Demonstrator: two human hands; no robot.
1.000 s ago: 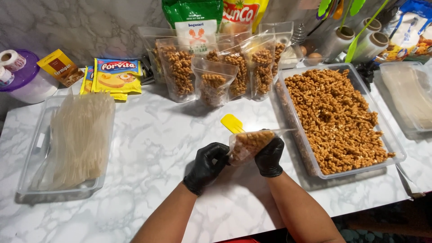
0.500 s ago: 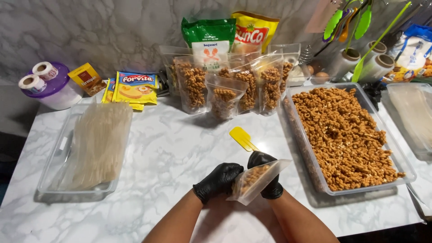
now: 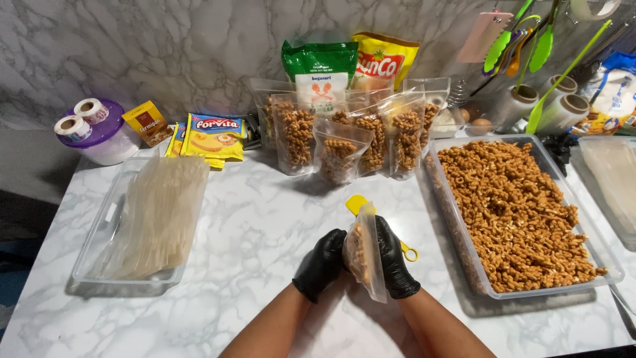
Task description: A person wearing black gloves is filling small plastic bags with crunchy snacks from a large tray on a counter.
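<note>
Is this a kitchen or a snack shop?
Most likely a home kitchen used for packing snacks. A marble-look counter holds a big clear tray of golden fried twists, filled pouches stand by the wall, and utensils hang above. Both gloved hands, left hand and right hand, hold a small bag.

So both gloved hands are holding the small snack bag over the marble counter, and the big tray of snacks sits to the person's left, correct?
Not quite. In the head view the big tray of snacks sits to the person's right. Both hands, left hand and right hand, do hold the small snack bag over the marble counter.
</note>
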